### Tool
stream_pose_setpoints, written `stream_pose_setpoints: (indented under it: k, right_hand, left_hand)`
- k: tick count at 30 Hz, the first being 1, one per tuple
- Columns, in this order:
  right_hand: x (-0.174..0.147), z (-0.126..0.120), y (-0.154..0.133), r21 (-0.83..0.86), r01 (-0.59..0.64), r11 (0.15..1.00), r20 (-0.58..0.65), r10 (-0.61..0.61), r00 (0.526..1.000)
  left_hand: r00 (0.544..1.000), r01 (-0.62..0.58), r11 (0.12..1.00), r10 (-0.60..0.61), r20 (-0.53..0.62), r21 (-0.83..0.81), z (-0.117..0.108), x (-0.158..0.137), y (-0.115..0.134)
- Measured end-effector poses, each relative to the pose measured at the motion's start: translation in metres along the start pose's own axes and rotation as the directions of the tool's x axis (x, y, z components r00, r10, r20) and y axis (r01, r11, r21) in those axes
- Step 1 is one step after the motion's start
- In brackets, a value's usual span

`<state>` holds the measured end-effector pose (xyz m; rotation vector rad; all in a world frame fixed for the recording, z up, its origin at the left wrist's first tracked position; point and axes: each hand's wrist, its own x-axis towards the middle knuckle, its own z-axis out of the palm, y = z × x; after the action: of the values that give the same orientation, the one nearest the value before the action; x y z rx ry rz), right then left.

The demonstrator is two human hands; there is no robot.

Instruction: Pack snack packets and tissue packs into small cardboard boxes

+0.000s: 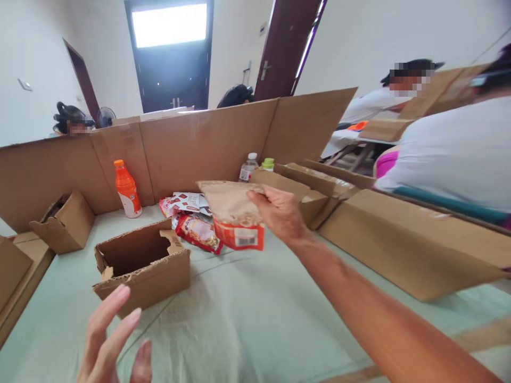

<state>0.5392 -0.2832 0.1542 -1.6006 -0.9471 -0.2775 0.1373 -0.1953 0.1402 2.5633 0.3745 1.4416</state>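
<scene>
My right hand [279, 210] pinches a snack pouch [235, 207] by its right edge and holds it in the air over the table. The pouch is brownish with a red band and a barcode along its lower end. Behind and left of it lies a red snack packet [197, 232], together with a white packet with brown squares [186, 201]. My left hand [114, 340] is low at the left, fingers apart, holding nothing. Just beyond it stands an open cardboard box [159, 282]; its bottom is mostly hidden by its front wall.
An orange bottle [128, 191] stands before the tall cardboard screen [199, 138]. A smaller box [74, 223] is at the left. At the right are cardboard boxes [375, 239], a clear bottle [248, 167] and a green-capped bottle [268, 164]. Several other people sit beyond the cardboard.
</scene>
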Motion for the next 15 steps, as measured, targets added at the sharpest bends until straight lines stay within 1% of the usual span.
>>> stream_pose_setpoints:
  k: [1, 2, 3, 4, 5, 6, 7, 9, 10, 11, 12, 13, 15]
  right_hand:
    - [-0.006, -0.012, -0.016, 0.072, -0.036, 0.997, 0.009, 0.036, 0.999]
    - [-0.015, -0.022, -0.032, 0.185, -0.103, 0.977, 0.036, 0.098, 0.995]
    - [-0.025, -0.030, -0.047, 0.304, -0.182, 0.935, 0.082, 0.165, 0.983]
    - [-0.036, -0.035, -0.061, 0.411, -0.266, 0.872, 0.143, 0.226, 0.964]
    - [-0.049, -0.037, -0.073, 0.494, -0.347, 0.797, 0.214, 0.276, 0.937]
    - [-0.062, -0.037, -0.082, 0.542, -0.420, 0.728, 0.286, 0.311, 0.906]
    - [-0.075, -0.034, -0.088, 0.566, -0.488, 0.664, 0.357, 0.337, 0.871]
    - [-0.101, -0.023, -0.092, 0.566, -0.606, 0.558, 0.479, 0.376, 0.793]
    - [-0.114, -0.014, -0.090, 0.554, -0.656, 0.512, 0.528, 0.393, 0.753]
    - [-0.126, -0.005, -0.085, 0.540, -0.698, 0.470, 0.567, 0.410, 0.714]
    - [-0.137, 0.005, -0.080, 0.528, -0.731, 0.432, 0.593, 0.429, 0.682]
    - [-0.146, 0.015, -0.073, 0.523, -0.753, 0.400, 0.603, 0.450, 0.658]
    - [-0.161, 0.031, -0.059, 0.524, -0.772, 0.360, 0.595, 0.494, 0.634]
  left_hand:
    - [0.999, 0.038, 0.998, -0.037, 0.028, -0.057, 0.010, 0.001, 0.003]
    - [0.995, 0.083, 0.990, -0.077, 0.056, -0.113, 0.020, 0.003, 0.005]
    - [0.989, 0.135, 0.976, -0.122, 0.085, -0.173, 0.030, 0.006, 0.007]
    - [0.978, 0.197, 0.950, -0.173, 0.117, -0.242, 0.039, 0.009, 0.008]
    - [0.961, 0.268, 0.907, -0.228, 0.155, -0.326, 0.047, 0.013, 0.010]
    - [0.939, 0.340, 0.839, -0.279, 0.201, -0.425, 0.055, 0.016, 0.011]
    - [0.913, 0.407, 0.743, -0.314, 0.260, -0.531, 0.062, 0.019, 0.013]
    - [0.855, 0.517, 0.497, -0.341, 0.390, -0.697, 0.074, 0.021, 0.014]
    - [0.827, 0.556, 0.393, -0.353, 0.439, -0.732, 0.079, 0.020, 0.014]
    - [0.798, 0.590, 0.328, -0.376, 0.471, -0.737, 0.085, 0.019, 0.013]
    - [0.768, 0.622, 0.302, -0.413, 0.489, -0.722, 0.090, 0.016, 0.011]
    - [0.741, 0.650, 0.304, -0.457, 0.492, -0.697, 0.094, 0.013, 0.009]
    - [0.704, 0.684, 0.332, -0.534, 0.468, -0.650, 0.103, 0.006, 0.001]
